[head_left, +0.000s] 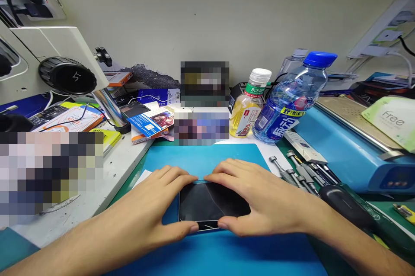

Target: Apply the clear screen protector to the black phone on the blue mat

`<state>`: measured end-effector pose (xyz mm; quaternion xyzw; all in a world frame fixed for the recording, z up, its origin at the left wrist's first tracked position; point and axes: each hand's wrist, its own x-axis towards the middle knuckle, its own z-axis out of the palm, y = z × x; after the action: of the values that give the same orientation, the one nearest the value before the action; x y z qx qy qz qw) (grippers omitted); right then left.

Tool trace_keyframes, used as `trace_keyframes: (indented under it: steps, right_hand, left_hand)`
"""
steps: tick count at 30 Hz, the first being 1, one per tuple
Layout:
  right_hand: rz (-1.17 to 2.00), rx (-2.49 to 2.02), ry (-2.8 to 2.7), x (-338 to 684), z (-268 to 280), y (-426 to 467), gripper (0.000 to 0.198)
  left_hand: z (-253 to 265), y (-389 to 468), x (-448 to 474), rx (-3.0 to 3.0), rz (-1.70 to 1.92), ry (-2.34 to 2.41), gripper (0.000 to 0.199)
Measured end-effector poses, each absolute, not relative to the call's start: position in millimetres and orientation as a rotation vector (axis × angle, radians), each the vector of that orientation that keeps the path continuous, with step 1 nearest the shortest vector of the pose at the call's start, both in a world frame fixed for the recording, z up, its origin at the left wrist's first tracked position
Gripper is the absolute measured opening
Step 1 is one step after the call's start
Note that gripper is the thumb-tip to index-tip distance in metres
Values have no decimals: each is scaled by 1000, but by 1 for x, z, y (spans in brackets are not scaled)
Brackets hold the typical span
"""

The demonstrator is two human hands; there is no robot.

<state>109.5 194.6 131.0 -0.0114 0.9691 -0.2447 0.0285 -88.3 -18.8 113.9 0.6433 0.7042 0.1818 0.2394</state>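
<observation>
A black smartphone with a glossy dark screen lies sideways on the blue work mat. My left hand grips its left part, the thumb on the near edge and the fingers along the far edge. On the other side, my right hand holds it in the same way, its thumb also at the near edge. The fingertips of both hands almost meet at the far edge. The right hand hides the right end of the phone.
A microscope stand rises at the left on a white base. Behind the mat are a yellow drink bottle and a larger blue-capped bottle. Screwdrivers lie at the right, beside a blue machine.
</observation>
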Motion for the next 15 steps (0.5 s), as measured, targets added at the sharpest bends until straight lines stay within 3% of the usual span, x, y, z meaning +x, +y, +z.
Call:
trace_keyframes:
  steps: [9, 15]
  right_hand:
    - [-703, 46, 2986, 110, 140, 202, 78]
    - [-826, 88, 2991, 114, 142, 219, 75]
  left_hand:
    - [122, -15, -110, 1381, 586, 1826, 59]
    - [122, -10, -118, 1261, 605, 1815, 66]
